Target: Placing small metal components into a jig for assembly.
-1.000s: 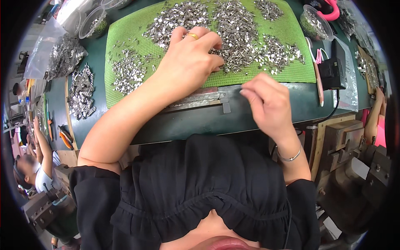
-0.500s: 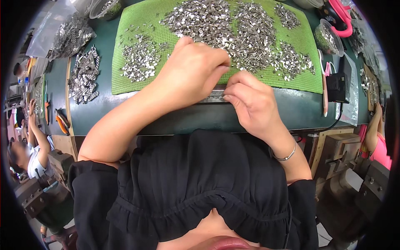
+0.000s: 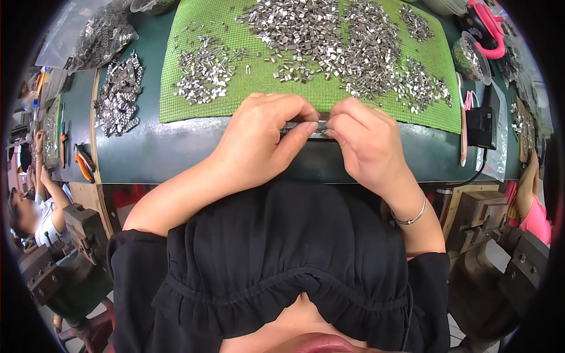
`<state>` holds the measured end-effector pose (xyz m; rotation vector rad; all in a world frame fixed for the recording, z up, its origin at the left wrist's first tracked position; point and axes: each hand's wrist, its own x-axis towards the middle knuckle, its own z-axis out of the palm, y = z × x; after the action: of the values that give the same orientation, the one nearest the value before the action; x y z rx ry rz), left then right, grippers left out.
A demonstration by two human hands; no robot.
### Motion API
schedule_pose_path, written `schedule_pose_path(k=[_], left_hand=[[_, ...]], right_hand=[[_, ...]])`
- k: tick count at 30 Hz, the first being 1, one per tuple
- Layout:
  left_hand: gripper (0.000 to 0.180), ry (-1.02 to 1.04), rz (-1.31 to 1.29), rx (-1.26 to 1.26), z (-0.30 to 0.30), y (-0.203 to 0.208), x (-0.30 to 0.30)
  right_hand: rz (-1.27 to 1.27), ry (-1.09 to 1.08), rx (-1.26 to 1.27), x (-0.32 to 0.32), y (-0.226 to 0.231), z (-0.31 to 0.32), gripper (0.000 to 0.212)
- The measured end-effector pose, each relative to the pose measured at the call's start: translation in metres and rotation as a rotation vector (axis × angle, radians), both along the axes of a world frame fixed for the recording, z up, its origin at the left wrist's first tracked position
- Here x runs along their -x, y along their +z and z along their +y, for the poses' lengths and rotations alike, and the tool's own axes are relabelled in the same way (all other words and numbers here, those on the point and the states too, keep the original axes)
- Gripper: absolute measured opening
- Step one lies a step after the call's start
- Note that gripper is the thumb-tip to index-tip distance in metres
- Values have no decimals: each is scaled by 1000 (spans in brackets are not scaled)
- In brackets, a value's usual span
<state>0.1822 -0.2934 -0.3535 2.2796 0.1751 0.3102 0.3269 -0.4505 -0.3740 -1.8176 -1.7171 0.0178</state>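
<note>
My left hand (image 3: 256,132) and my right hand (image 3: 368,141) meet over a narrow metal strip (image 3: 321,134) at the near edge of the green mat (image 3: 247,85). The thumb and forefinger of my left hand are pinched at the strip, and whatever lies between them is too small to make out. My right fingers are curled together at the strip just beside them, with their tips partly hidden. Beyond my hands, small silvery metal pieces lie on the mat in a large heap (image 3: 297,29), with a long heap (image 3: 371,50) to its right and a smaller one (image 3: 203,73) at the left.
Left of the mat lie linked metal bands (image 3: 119,97), a clear bag (image 3: 100,44) of more, and orange-handled pliers (image 3: 84,163). A clear tub (image 3: 471,56), a black adapter (image 3: 481,128) with a cable and a pink-handled object (image 3: 491,35) stand right. Co-workers sit on both sides.
My left hand has come down from the heap's near edge to the strip, turning into a pinch beside my right hand. My right hand has shifted slightly right.
</note>
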Motion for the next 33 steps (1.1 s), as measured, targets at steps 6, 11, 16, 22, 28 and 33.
schedule_pose_path(k=[6, 11, 16, 22, 28, 33], left_hand=[[6, -9, -21, -18, -1, -4, 0], [8, -24, -15, -95, -7, -4, -3], [16, -4, -118, -480, -14, -16, 0], [33, -157, -228, -622, -7, -3, 5], [32, 112, -97, -525, 39, 7, 19], [19, 299, -91, -640, 82, -3, 28]], right_hand=[[-237, 13, -104, 9, -3, -10, 22], [-75, -43, 31, 13, -4, -33, 43], [-90, -264, -113, -31, 5, -36, 38], [-244, -478, -93, -190, -4, -25, 30], [-320, -542, 112, -235, -20, -3, 31], [-469, -381, 77, -205, -8, 8, 24]])
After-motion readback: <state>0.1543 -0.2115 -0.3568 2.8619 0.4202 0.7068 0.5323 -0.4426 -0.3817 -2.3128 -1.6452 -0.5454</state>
